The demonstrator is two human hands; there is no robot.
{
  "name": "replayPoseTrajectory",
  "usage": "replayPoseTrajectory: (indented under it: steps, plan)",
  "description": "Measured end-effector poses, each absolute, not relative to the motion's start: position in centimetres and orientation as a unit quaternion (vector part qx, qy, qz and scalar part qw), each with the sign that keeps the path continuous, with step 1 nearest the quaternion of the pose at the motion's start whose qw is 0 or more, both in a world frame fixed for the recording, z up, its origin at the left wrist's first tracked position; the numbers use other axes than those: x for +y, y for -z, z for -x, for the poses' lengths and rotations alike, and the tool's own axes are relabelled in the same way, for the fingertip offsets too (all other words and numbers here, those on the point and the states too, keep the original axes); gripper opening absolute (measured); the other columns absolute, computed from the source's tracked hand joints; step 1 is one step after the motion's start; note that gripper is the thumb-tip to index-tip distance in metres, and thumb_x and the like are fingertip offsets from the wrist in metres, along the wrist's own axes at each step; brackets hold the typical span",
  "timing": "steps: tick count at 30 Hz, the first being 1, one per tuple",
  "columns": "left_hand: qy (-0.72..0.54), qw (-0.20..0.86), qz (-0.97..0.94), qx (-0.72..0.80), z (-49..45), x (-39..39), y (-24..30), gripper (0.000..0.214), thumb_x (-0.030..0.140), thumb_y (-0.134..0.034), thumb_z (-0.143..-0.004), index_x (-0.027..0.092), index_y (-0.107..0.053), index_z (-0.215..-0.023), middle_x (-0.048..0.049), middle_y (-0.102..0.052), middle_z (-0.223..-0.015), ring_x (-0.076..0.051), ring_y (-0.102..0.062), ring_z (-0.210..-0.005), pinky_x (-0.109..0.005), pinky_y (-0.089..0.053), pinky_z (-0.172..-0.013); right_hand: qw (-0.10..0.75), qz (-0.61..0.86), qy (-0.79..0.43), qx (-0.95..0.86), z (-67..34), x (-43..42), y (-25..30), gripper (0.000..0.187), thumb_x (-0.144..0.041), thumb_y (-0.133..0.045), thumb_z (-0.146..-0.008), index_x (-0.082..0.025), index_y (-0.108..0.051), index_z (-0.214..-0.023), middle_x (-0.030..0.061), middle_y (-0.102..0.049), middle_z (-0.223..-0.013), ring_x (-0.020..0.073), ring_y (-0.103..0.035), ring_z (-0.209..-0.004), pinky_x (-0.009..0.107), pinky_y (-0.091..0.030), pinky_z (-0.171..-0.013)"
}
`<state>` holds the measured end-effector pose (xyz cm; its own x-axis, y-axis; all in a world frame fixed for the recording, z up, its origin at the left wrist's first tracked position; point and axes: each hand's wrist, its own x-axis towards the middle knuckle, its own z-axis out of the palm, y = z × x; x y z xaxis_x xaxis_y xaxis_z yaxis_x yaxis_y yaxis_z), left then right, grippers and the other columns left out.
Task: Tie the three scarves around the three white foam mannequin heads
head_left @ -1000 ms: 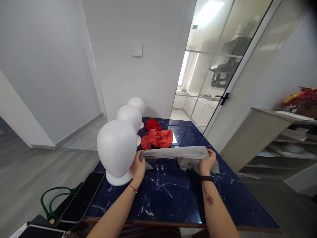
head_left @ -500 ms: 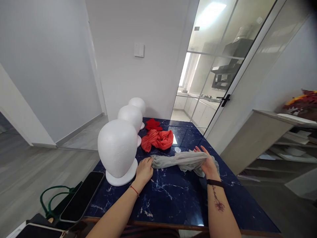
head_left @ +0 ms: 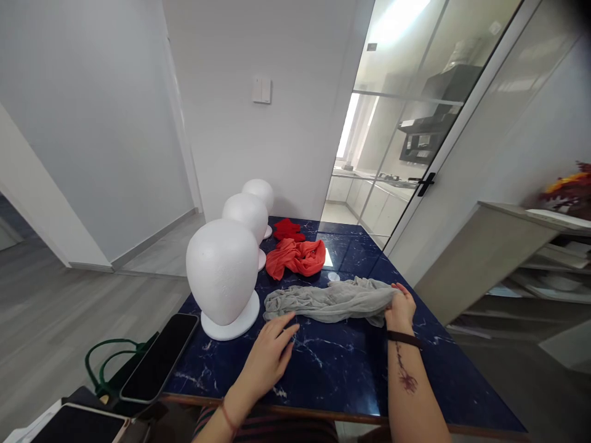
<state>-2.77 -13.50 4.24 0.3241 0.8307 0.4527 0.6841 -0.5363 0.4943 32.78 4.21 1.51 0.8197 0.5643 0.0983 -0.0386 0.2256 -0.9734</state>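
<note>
A thin grey scarf (head_left: 323, 303) lies gathered lengthwise across the dark blue marbled table (head_left: 318, 381). My right hand (head_left: 401, 306) is closed on its right end. Just in front of the scarf's left part is my left hand (head_left: 271, 352), fingers apart and holding nothing. Beyond the scarf lie a coral-red scarf (head_left: 298, 258), loosely coiled, and a folded bright red cloth (head_left: 288, 230). Three white foam heads stand in a row on the left: the nearest foam head (head_left: 222, 271), a middle foam head (head_left: 247, 215) and the farthest foam head (head_left: 259, 192).
At the table's left edge lie a black phone (head_left: 160, 357) and a dark item with green cord handles (head_left: 99, 369). Another phone (head_left: 80, 424) is nearer me. A small white disc (head_left: 333, 277) sits behind the grey scarf. A glass door (head_left: 388, 135) and shelves (head_left: 521, 271) stand to the right.
My left hand has let go of the grey scarf's left end and drawn back toward me. My right hand has gone from open under the scarf to closed on its right end.
</note>
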Motion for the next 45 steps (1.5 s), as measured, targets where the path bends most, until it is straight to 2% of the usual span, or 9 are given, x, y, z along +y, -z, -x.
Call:
replayPoseTrajectory:
  steps: [6, 12, 16, 19, 23, 29, 33, 38, 45]
  plan:
    - [-0.535, 0.043, -0.543, 0.646, 9.2, -18.1, -1.4, 0.015, 0.024, -0.047, -0.084, 0.02, -0.056, -0.096, -0.0072, -0.059, -0.102, -0.022, -0.06, -0.094, -0.04, -0.05, -0.085, 0.772, 0.612, -0.087, -0.147, -32.8, 4.0, -2.0, 0.025, -0.022, -0.044, -0.062, -0.023, -0.043, -0.087, 0.0042, -0.048, -0.091, 0.0203, -0.053, -0.085, 0.037, -0.049, -0.072]
    - [-0.549, 0.057, -0.495, 0.671, 12.7, -15.2, -2.0, 0.094, 0.041, -0.071, -0.065, 0.017, -0.02, -0.14, -0.0176, -0.032, -0.139, -0.034, -0.033, -0.129, -0.054, -0.029, -0.106, 0.735, 0.622, -0.161, -0.218, -30.8, 4.6, -1.5, 0.032, -0.024, -0.048, -0.062, -0.02, -0.046, -0.094, 0.0018, -0.053, -0.078, 0.0178, -0.056, -0.067, 0.032, -0.051, -0.061]
    - [-0.553, 0.103, -0.504, 0.655, 12.7, -13.1, -3.1, 0.102, 0.04, -0.075, -0.06, 0.019, -0.018, -0.141, -0.0169, -0.033, -0.141, -0.034, -0.034, -0.129, -0.052, -0.029, -0.106, 0.713, 0.632, -0.093, -0.29, -29.7, 3.6, -2.7, 0.059, -0.021, -0.056, -0.06, -0.019, -0.043, -0.118, 0.0126, -0.049, -0.12, 0.0236, -0.057, -0.102, 0.038, -0.048, -0.087]
    - [-0.583, 0.12, -0.485, 0.64, 12.5, -11.9, -3.3, 0.095, 0.04, -0.076, -0.058, 0.02, -0.027, -0.137, -0.0154, -0.041, -0.135, -0.033, -0.042, -0.124, -0.051, -0.033, -0.103, 0.639, 0.633, 0.04, -0.436, -27.4, 2.1, -3.9, 0.06, -0.023, -0.056, -0.068, -0.015, -0.042, -0.126, 0.0171, -0.037, -0.137, 0.0294, -0.036, -0.128, 0.047, -0.031, -0.105]
    - [-0.605, 0.107, -0.472, 0.633, 12.5, -11.0, -2.7, 0.093, 0.039, -0.076, -0.057, 0.02, -0.031, -0.136, -0.015, -0.042, -0.135, -0.032, -0.043, -0.123, -0.05, -0.033, -0.103, 0.509, 0.483, -0.051, -0.711, -22.0, 0.3, -3.8, 0.05, -0.035, -0.052, -0.081, -0.021, -0.046, -0.128, 0.0118, -0.051, -0.13, 0.0252, -0.047, -0.121, 0.045, -0.035, -0.103]
    - [-0.585, 0.148, -0.476, 0.641, 13.3, -10.1, -2.3, 0.078, 0.041, -0.077, -0.055, 0.014, -0.048, -0.122, -0.018, -0.056, -0.122, -0.036, -0.049, -0.118, -0.052, -0.04, -0.097, 0.291, 0.41, -0.13, -0.855, -16.2, -0.5, -1.6, 0.099, -0.051, -0.074, -0.06, -0.036, -0.023, -0.143, 0.0032, -0.031, -0.147, 0.0338, -0.039, -0.129, 0.044, -0.037, -0.103]
    - [-0.57, 0.149, -0.496, 0.638, 13.2, -9.9, -1.6, 0.07, 0.041, -0.075, -0.056, 0.013, -0.053, -0.116, -0.0169, -0.061, -0.117, -0.036, -0.054, -0.111, -0.052, -0.043, -0.093, 0.285, 0.467, -0.13, -0.827, -16.2, -0.2, -1.3, 0.071, -0.041, -0.064, -0.074, -0.032, -0.036, -0.139, 0.0066, -0.053, -0.129, 0.0296, -0.057, -0.109, 0.036, -0.046, -0.087]
    - [-0.556, 0.153, -0.558, 0.598, 10.2, -9.3, -0.9, 0.057, 0.04, -0.072, -0.057, 0.014, -0.06, -0.106, -0.014, -0.066, -0.107, -0.034, -0.058, -0.105, -0.051, -0.045, -0.092, 0.272, 0.567, -0.199, -0.752, -17.9, 0.8, -1.4, 0.018, -0.026, -0.056, -0.079, -0.028, -0.067, -0.093, 0.0026, -0.068, -0.09, 0.0221, -0.065, -0.087, 0.028, -0.044, -0.077]
    - [-0.546, 0.16, -0.632, 0.526, 1.6, -4.8, -3.5, 0.048, 0.035, -0.068, -0.064, 0.013, -0.058, -0.106, -0.0151, -0.063, -0.11, -0.033, -0.052, -0.115, -0.048, -0.04, -0.098, 0.38, 0.714, -0.192, -0.556, -24.2, 3.8, -1.3, 0.018, -0.028, -0.048, -0.08, -0.02, -0.063, -0.086, 0.0096, -0.066, -0.077, 0.0249, -0.064, -0.078, 0.033, -0.042, -0.072]
